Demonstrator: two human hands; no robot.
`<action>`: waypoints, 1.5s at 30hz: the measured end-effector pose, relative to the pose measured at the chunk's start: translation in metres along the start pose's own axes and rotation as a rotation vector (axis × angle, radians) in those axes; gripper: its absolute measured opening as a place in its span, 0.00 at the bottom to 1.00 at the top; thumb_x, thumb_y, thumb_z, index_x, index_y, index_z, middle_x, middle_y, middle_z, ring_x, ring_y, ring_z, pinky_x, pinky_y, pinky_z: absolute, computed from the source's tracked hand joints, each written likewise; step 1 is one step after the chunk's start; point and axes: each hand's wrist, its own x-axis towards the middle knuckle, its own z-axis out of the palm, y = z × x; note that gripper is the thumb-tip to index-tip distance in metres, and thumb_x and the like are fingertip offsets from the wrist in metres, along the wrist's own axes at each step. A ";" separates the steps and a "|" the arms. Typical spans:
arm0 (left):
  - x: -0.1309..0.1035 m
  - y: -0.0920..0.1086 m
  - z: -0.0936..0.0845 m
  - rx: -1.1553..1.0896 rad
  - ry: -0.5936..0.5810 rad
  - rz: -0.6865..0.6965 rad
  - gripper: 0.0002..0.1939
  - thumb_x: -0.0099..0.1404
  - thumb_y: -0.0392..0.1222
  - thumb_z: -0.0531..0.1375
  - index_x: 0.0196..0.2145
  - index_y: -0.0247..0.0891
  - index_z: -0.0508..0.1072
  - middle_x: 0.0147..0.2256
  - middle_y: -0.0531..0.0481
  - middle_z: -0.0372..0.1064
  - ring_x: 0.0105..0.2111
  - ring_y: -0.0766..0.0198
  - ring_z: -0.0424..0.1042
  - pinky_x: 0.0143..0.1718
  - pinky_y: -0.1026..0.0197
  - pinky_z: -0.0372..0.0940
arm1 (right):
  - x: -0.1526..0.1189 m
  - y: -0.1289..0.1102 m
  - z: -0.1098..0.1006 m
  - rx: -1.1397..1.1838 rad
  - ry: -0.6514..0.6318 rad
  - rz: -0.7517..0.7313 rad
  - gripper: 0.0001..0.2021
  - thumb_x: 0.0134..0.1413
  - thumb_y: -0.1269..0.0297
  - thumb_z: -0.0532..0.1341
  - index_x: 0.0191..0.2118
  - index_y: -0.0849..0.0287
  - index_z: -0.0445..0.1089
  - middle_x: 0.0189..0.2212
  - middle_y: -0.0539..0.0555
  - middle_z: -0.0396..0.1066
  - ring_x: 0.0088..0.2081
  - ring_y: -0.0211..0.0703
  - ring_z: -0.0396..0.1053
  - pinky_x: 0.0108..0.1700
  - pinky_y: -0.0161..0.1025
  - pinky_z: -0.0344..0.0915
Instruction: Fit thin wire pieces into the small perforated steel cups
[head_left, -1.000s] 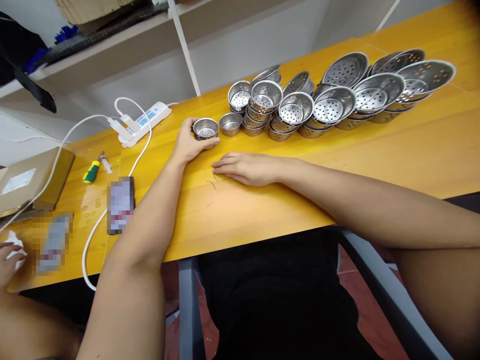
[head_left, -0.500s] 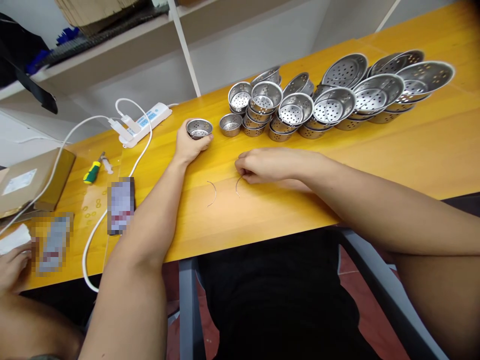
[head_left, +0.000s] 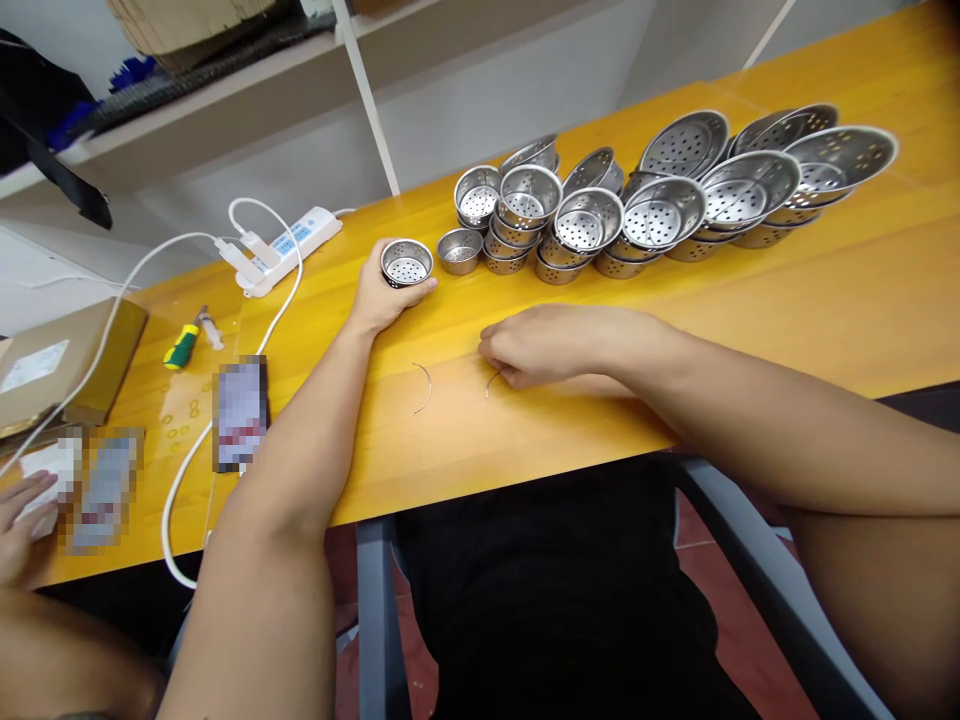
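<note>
My left hand (head_left: 379,295) is wrapped round a small perforated metal cup (head_left: 407,264), its mouth tilted toward me. Over the table my right hand (head_left: 521,345) has its fingers pinched on a thin curved wire (head_left: 490,384), whose lower end sticks out below them. A second curved wire (head_left: 430,388) lies on the table between my hands. Just right of the held cup stands another small perforated cup (head_left: 460,252). Beyond my right hand are stacks of perforated metal cups (head_left: 589,222), growing larger toward the right.
A power strip (head_left: 296,245) with white cables stands at the back left. Nearer are a green and yellow screwdriver (head_left: 182,345), a phone (head_left: 240,415), a second phone (head_left: 107,490) and a cardboard box (head_left: 71,360). Another person's hand (head_left: 19,515) rests on white paper at the left edge.
My left hand has tipped the cup further toward me and moved it slightly right. My right hand has shifted a little right and down with the wire. The other person's hand shifted at the left.
</note>
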 end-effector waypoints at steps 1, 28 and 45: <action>0.000 0.001 0.000 -0.005 -0.008 -0.001 0.55 0.42 0.80 0.86 0.55 0.44 0.75 0.53 0.43 0.84 0.55 0.45 0.85 0.70 0.31 0.80 | -0.001 -0.001 0.000 -0.016 -0.004 0.004 0.14 0.74 0.73 0.67 0.58 0.64 0.86 0.57 0.65 0.88 0.49 0.58 0.85 0.39 0.46 0.60; -0.003 0.013 0.005 0.060 -0.017 0.009 0.57 0.42 0.75 0.89 0.60 0.46 0.76 0.60 0.41 0.84 0.64 0.40 0.85 0.77 0.30 0.75 | 0.042 0.058 0.036 0.619 0.503 -0.281 0.14 0.67 0.70 0.65 0.53 0.62 0.84 0.36 0.52 0.80 0.34 0.43 0.73 0.42 0.40 0.65; -0.009 0.060 0.035 0.078 0.203 0.199 0.47 0.63 0.72 0.82 0.66 0.52 0.66 0.64 0.44 0.74 0.74 0.38 0.77 0.81 0.29 0.72 | 0.047 0.075 0.033 0.912 1.056 0.089 0.30 0.71 0.25 0.68 0.49 0.49 0.78 0.32 0.53 0.71 0.34 0.52 0.68 0.37 0.48 0.69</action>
